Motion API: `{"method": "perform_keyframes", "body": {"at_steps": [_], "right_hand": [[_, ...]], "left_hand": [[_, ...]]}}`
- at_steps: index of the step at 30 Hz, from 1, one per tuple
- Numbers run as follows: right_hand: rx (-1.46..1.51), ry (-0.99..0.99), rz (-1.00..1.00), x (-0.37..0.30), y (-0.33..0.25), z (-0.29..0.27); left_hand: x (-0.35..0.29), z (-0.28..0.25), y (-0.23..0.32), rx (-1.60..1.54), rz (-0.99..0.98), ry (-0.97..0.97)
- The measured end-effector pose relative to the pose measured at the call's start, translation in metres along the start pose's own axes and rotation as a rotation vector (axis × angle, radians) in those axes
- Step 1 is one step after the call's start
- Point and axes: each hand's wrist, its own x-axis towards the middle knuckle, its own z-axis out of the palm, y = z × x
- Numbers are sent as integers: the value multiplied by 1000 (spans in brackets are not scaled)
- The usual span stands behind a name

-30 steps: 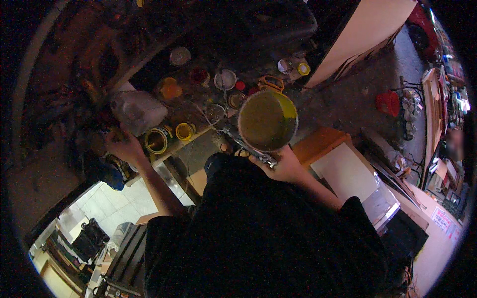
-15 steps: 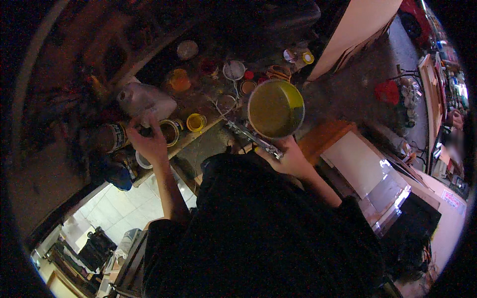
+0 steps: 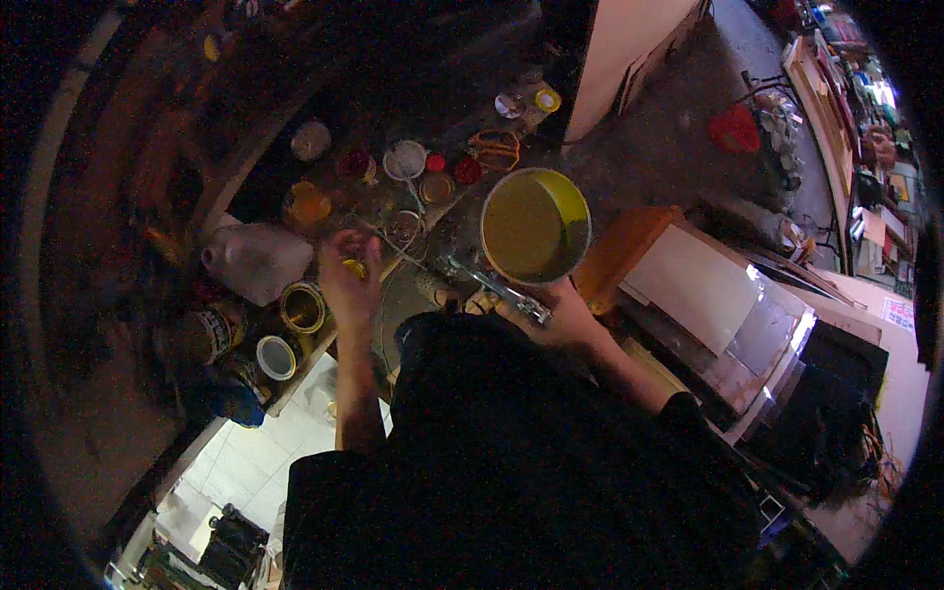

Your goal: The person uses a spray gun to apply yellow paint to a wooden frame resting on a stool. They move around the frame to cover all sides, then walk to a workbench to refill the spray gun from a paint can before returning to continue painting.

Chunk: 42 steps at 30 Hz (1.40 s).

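Note:
My right hand (image 3: 568, 324) grips a metal spray gun (image 3: 506, 295) from below. Above the gun sits a round open cup (image 3: 526, 228), its inside yellow-green at one side, with brownish liquid in it. My left hand (image 3: 349, 280) is raised over the bench, its fingers smeared by motion. Behind those fingers a bit of a small yellow tin (image 3: 356, 267) shows. To the left of this hand are an open tin with a yellow rim (image 3: 302, 308) and a pale plastic jug (image 3: 258, 261) on its side.
Several tins and lids crowd the dim bench, among them an orange-stained pot (image 3: 307, 204) and a pale round tin (image 3: 404, 160). A white-rimmed tin (image 3: 276, 358) stands at the near left edge. On the right are a wooden cabinet (image 3: 629, 246) and a leaning board (image 3: 629, 59).
My left hand has moved right, away from the jug, to in front of the small yellow tin. The view has shifted; my right hand still holds the spray gun.

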Motion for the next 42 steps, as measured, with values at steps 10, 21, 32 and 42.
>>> {"method": "perform_keyframes", "body": {"at_steps": [10, 21, 32, 42], "right_hand": [[-180, 68, -97, -13, 120, -134], [-73, 156, 80, -3, 185, -272], [-112, 276, -95, 14, 203, -312], [-58, 178, -32, 44, 190, -335]], "left_hand": [[55, 206, 79, 56, 116, -452], [112, 457, 28, 389, -148, 1], [126, 480, 21, 663, -152, 196], [124, 449, 62, 444, -158, 101]]}}
